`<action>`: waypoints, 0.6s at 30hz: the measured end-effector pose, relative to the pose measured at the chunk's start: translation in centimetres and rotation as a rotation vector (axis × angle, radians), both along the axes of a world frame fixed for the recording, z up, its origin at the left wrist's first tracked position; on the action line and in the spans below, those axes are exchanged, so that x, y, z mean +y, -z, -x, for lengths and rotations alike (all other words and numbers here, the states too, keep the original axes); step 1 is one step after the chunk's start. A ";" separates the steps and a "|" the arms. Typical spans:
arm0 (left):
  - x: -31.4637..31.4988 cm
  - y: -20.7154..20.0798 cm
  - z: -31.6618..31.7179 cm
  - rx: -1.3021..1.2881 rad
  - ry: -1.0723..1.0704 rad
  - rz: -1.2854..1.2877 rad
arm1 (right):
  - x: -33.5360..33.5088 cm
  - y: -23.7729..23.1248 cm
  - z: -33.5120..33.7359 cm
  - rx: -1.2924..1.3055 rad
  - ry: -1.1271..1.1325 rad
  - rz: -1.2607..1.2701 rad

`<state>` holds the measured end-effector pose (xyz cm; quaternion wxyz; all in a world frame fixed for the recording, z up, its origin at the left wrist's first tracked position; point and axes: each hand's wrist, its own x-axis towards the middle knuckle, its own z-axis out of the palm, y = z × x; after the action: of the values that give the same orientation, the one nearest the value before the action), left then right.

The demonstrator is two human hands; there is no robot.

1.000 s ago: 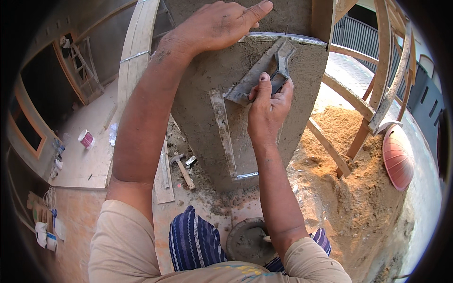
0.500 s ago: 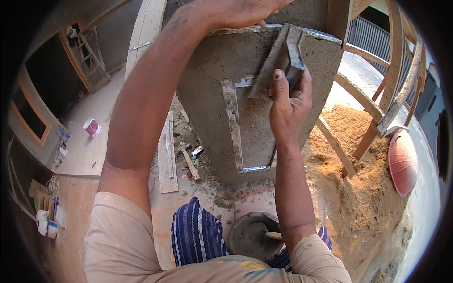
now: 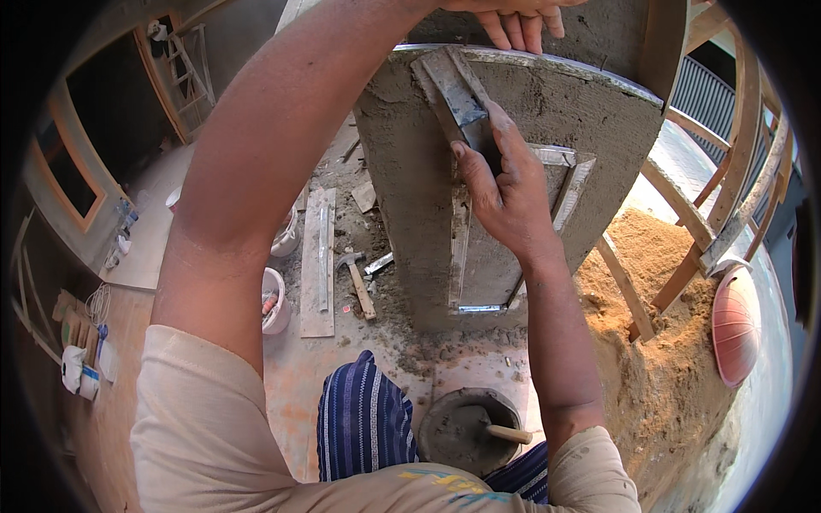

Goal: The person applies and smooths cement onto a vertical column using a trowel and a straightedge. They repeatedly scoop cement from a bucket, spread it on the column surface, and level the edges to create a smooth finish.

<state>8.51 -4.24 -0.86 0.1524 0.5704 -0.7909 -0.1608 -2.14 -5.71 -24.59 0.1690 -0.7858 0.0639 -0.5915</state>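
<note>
My right hand (image 3: 513, 184) is wrapped round the handle of a mortar-smeared plastering float (image 3: 440, 81). The float lies against the upper left of an upright panel of wet grey mortar (image 3: 599, 111), close to its top edge. Above, at the upper edge of the picture, my left hand (image 3: 517, 21) has its fingers stretched and apart, tips pointing down by the pale strip (image 3: 581, 67) along that edge. Part of this hand is cut off. Below the float, a rectangular frame of light strips (image 3: 459, 256) is set in the mortar, partly hidden by my right hand and forearm.
A round tub of mortar (image 3: 445, 427) with a wooden handle (image 3: 510, 434) sits between my knees. At left on the floor lie a hammer (image 3: 359, 286), a board (image 3: 318, 299) and a pink bucket (image 3: 275, 321). Timber props (image 3: 676, 201), sand (image 3: 658, 393) and a red dish (image 3: 737, 325) are at right.
The float has moved left across the panel and turned, its upper end tipping left. My left hand's fingers now hang down at the top edge. The whole view has shifted somewhat.
</note>
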 end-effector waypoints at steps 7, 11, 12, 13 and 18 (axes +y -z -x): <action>0.6 -0.3 0.0 -0.112 -0.014 0.020 | 1.2 -2.4 -1.7 0.108 -0.009 0.098; 0.6 0.7 0.6 -0.102 0.041 0.043 | -0.9 -1.5 0.3 0.168 0.137 0.257; 0.3 1.2 0.8 -0.091 0.054 0.050 | -1.7 -1.2 0.9 0.145 0.176 0.279; 1.1 0.5 0.4 -0.138 0.017 0.046 | -1.3 -1.9 0.0 0.070 0.144 0.238; 1.1 -0.1 0.4 -0.143 0.024 -0.005 | -0.2 -4.0 -1.6 0.026 0.136 0.220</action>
<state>8.10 -3.16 -0.76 0.0923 0.5711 -0.8063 -0.1232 -0.55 -5.95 -20.55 0.0404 -0.8011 0.0543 -0.5947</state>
